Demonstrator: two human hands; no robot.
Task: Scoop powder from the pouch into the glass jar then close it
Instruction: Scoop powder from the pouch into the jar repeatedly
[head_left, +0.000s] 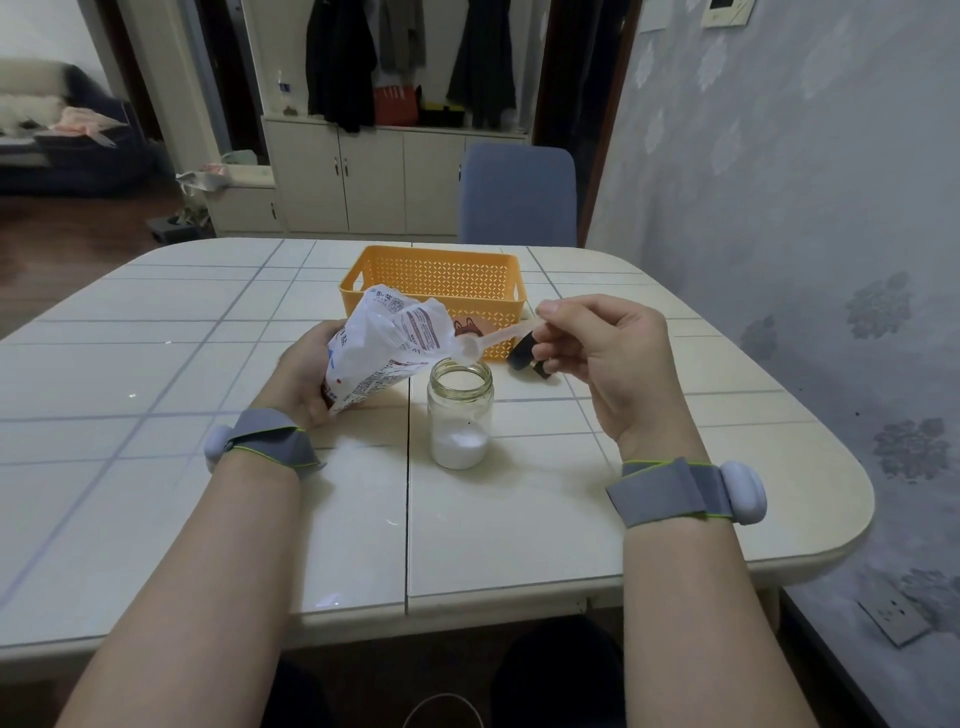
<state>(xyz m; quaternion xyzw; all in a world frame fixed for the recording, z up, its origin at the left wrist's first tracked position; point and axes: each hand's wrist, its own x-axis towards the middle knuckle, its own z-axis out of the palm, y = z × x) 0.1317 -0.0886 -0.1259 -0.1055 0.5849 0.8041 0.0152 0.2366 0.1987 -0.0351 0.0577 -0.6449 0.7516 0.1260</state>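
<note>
A clear glass jar (460, 413) stands open on the tiled table, with white powder filling its bottom part. My left hand (306, 376) grips a white printed pouch (387, 345), tilted with its mouth toward the jar. My right hand (597, 358) pinches the handle of a translucent plastic spoon (480, 345). The spoon's bowl holds white powder and hovers just above the jar's mouth. A dark lid (524, 356) lies on the table behind the jar, partly hidden by my right fingers.
An orange perforated basket (436, 278) stands right behind the pouch and the jar. A blue chair (519, 195) is at the table's far side. A wall runs along the right of the table (156, 364).
</note>
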